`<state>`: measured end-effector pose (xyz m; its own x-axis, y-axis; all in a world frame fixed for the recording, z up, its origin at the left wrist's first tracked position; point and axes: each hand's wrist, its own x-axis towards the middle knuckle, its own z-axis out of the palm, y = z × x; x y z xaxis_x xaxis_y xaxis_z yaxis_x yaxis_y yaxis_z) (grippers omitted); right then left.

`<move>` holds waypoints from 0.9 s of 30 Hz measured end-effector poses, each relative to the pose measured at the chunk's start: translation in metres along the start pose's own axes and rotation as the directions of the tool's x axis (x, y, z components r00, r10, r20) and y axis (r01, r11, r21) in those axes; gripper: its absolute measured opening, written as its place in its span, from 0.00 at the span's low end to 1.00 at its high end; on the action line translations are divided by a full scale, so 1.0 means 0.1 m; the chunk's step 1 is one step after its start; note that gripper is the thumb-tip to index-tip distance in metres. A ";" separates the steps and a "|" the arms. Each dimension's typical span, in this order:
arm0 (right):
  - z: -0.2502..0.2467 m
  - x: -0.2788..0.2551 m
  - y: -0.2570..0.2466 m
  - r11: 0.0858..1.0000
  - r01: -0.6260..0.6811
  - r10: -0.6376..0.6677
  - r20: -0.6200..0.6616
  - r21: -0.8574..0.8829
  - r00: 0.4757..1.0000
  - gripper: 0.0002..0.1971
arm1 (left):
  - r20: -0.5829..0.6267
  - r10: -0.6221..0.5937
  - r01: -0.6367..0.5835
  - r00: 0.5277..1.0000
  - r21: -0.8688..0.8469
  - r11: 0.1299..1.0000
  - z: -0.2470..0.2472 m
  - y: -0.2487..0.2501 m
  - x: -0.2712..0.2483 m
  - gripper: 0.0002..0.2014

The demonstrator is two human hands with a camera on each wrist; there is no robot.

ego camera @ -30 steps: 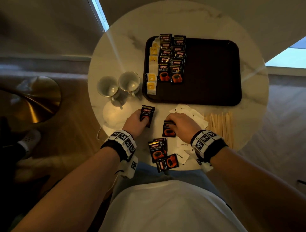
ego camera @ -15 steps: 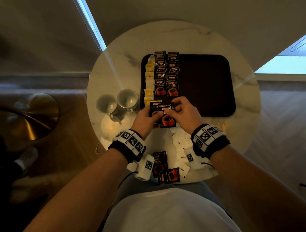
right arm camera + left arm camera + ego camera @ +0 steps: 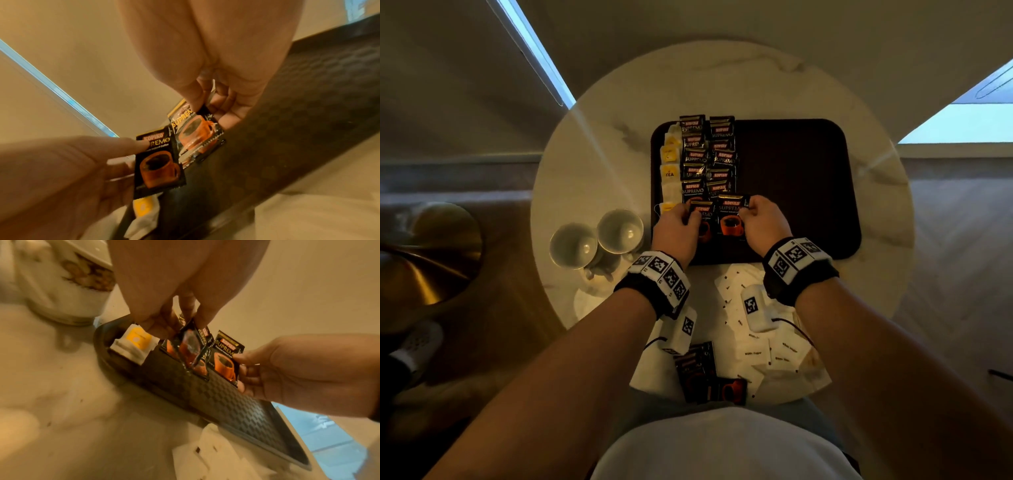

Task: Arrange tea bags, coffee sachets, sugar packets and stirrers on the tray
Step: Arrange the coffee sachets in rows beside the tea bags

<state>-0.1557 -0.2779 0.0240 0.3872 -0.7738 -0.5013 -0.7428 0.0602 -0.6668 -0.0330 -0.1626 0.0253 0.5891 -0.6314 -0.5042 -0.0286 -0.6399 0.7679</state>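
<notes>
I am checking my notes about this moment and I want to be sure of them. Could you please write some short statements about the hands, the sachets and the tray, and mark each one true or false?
1. Each hand holds one coffee sachet over the tray. True: the left hand pinches the left sachet, the right hand the right sachet.
2. The tea bags lie along the tray's right edge. False: they line its left edge.
3. The sugar packets are already on the tray. False: they lie on the table, nearer the person.
4. Two cups stand on the table, left of the tray. True.
5. No coffee sachets remain off the tray. False: some spare sachets lie at the table's near edge.
</notes>
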 end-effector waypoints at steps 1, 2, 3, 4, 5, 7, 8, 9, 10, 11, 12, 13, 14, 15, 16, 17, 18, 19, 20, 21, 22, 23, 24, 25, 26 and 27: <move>0.01 0.08 0.01 1.000 -0.010 0.010 0.001 -0.024 1.000 0.09 | -0.003 0.040 -0.040 0.999 0.079 0.996 -0.01 0.05 0.04 0.14; 0.02 0.16 0.02 0.999 -0.023 0.023 0.002 -0.042 1.000 0.09 | -0.016 0.066 -0.063 0.998 0.153 0.986 0.00 0.07 0.10 0.13; 0.04 0.22 0.03 0.998 -0.033 0.033 0.002 -0.058 0.999 0.08 | -0.033 0.084 -0.075 0.996 0.209 0.975 0.01 0.08 0.15 0.13; 0.07 0.27 0.04 0.996 -0.045 0.045 0.000 -0.078 0.999 0.08 | -0.055 0.085 -0.070 0.995 0.245 0.967 0.01 0.11 0.19 0.14; 0.09 0.30 0.04 0.994 -0.055 0.055 -0.005 -0.099 0.998 0.08 | -0.067 0.084 -0.063 0.994 0.265 0.962 0.02 0.11 0.23 0.15; 0.13 0.36 0.04 0.990 -0.071 0.069 -0.023 -0.125 0.997 0.09 | -0.071 0.077 -0.053 0.994 0.295 0.954 0.04 0.12 0.31 0.18; 0.15 0.38 0.05 0.989 -0.078 0.075 -0.035 -0.122 0.997 0.09 | -0.071 0.076 -0.050 0.995 0.316 0.948 0.05 0.12 0.33 0.20; 0.17 0.39 0.06 0.991 -0.083 0.079 -0.046 -0.108 0.996 0.11 | -0.075 0.078 -0.048 0.994 0.336 0.941 0.06 0.11 0.35 0.23; 0.18 0.41 0.07 0.992 -0.087 0.082 -0.059 -0.089 0.995 0.14 | -0.081 0.088 -0.054 0.993 0.356 0.933 0.06 0.11 0.35 0.27; 0.20 0.42 0.08 0.994 -0.086 0.080 -0.074 -0.074 0.994 0.17 | -0.088 0.110 -0.069 0.990 0.381 0.922 0.07 0.10 0.35 0.29; 0.21 0.42 0.09 0.994 -0.084 0.078 -0.088 -0.067 0.993 0.20 | -0.091 0.144 -0.094 0.985 0.416 0.904 0.07 0.10 0.34 0.31; 0.22 0.42 0.09 0.995 -0.078 0.071 -0.101 -0.069 0.992 0.23 | -0.082 0.186 -0.127 0.979 0.466 0.876 0.08 0.08 0.34 0.32; 0.23 0.42 0.10 0.994 -0.071 0.062 -0.111 -0.079 0.992 0.25 | -0.057 0.234 -0.171 0.970 0.524 0.834 0.09 0.07 0.33 0.32; 0.23 0.41 0.10 0.993 -0.068 0.057 -0.117 -0.096 0.992 0.27 | -0.016 0.278 -0.217 0.960 0.583 0.783 0.10 0.06 0.32 0.31; 0.23 0.41 0.09 0.991 -0.067 0.052 -0.121 -0.117 0.991 0.28 | 0.031 0.309 -0.257 0.951 0.638 0.726 0.11 0.04 0.31 0.31; 0.23 0.41 0.07 0.988 -0.066 0.049 -0.125 -0.138 0.991 0.29 | 0.073 0.323 -0.283 0.944 0.685 0.671 0.13 0.02 0.31 0.30; 0.23 0.41 0.06 0.986 -0.062 0.041 -0.129 -0.157 0.991 0.29 | 0.105 0.326 -0.297 0.940 0.726 0.621 0.14 0.00 0.32 0.30; 0.24 0.40 0.05 0.984 -0.055 0.032 -0.132 -0.171 0.991 0.29 | 0.125 0.322 -0.300 0.938 0.757 0.581 0.15 -0.01 0.31 0.30; 0.25 0.40 0.04 0.983 -0.047 0.023 -0.134 -0.179 0.991 0.28 | 0.134 0.320 -0.300 0.938 0.778 0.553 0.16 -0.03 0.32 0.29; 0.26 0.40 0.03 0.982 -0.041 0.016 -0.137 -0.184 0.990 0.27 | 0.134 0.325 -0.299 0.936 0.789 0.536 0.16 -0.04 0.32 0.29; 0.26 0.40 0.04 0.982 -0.038 0.012 -0.140 -0.185 0.990 0.27 | 0.129 0.335 -0.299 0.933 0.796 0.527 0.16 -0.05 0.32 0.28; 0.27 0.39 0.05 0.981 -0.039 0.011 -0.146 -0.188 0.989 0.27 | 0.122 0.348 -0.300 0.929 0.799 0.520 0.16 -0.06 0.33 0.28; 0.27 0.38 0.06 0.981 -0.042 0.012 -0.155 -0.190 0.988 0.27 | 0.117 0.360 -0.302 0.926 0.802 0.515 0.15 -0.07 0.33 0.27; 0.27 0.37 0.06 0.981 -0.049 0.017 -0.166 -0.189 0.986 0.27 | 0.112 0.368 -0.302 0.923 0.802 0.515 0.15 -0.07 0.34 0.26; 0.27 0.37 0.07 0.981 -0.056 0.023 -0.173 -0.185 0.985 0.27 | 0.107 0.373 -0.302 0.922 0.801 0.517 0.14 -0.07 0.35 0.26; 0.28 0.36 0.07 0.981 -0.059 0.026 -0.176 -0.184 0.984 0.27 | 0.104 0.372 -0.300 0.923 0.798 0.523 0.14 -0.07 0.37 0.26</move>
<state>-0.1313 -0.2877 -0.0138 0.2651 -0.8711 -0.4135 -0.8524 -0.0111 -0.5229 -0.0227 -0.1875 -0.0037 0.4491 -0.8658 -0.2207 -0.8360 -0.4944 0.2380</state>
